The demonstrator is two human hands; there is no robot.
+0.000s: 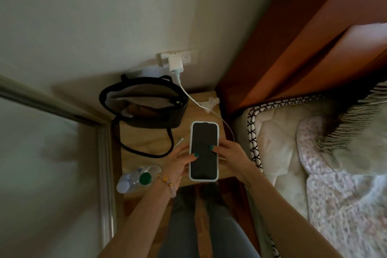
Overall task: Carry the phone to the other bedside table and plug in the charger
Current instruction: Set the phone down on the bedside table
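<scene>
Both hands, left [178, 161] and right [228, 153], grip the phone [204, 151] above the desk [209, 102]. Next, seemingly: mate the cable [194, 100] connector.

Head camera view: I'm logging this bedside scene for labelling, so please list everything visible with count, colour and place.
phone: one, dark screen, white case, held over the table
bedside table: one, light wood, between wall and bed
handbag: one, black, open, at the table's back
charger plug: one, white, in the wall socket
cable: one, white, from plug down across the table
tissue: one, white, crumpled, back right corner
water bottle: one, clear, green cap, lying at front left
bed: one, pale quilted cover, right
left hand: holding the phone
right hand: holding the phone
</scene>
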